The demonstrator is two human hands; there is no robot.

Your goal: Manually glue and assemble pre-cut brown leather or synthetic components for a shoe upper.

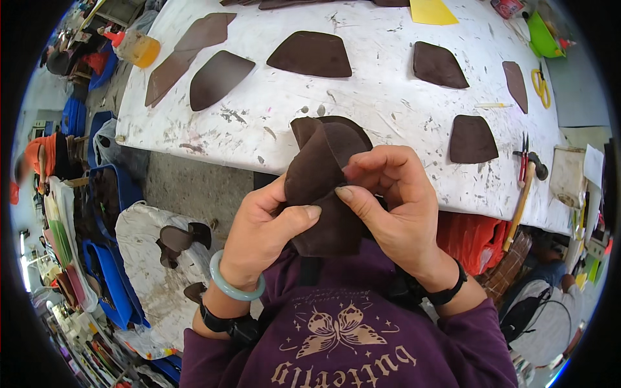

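Observation:
A folded dark brown leather piece [323, 158] is held up in front of my chest, just off the table's near edge. My left hand [264, 223] grips its left side, thumb lying across the front. With thumb and fingers, my right hand [396, 200] pinches the piece at its right edge, near a seam-like line in the middle. A lower flap of the leather [331, 226] hangs between the two hands. The fingers behind the leather are partly hidden.
On the stained white table [388, 136] lie several flat brown leather pieces [309, 54], a bottle of amber liquid [139, 48], yellow-handled scissors [542, 89], red-handled snips [523, 160] and a hammer [521, 204]. Blue bins [116, 284] stand at left. Another person [546, 317] is at lower right.

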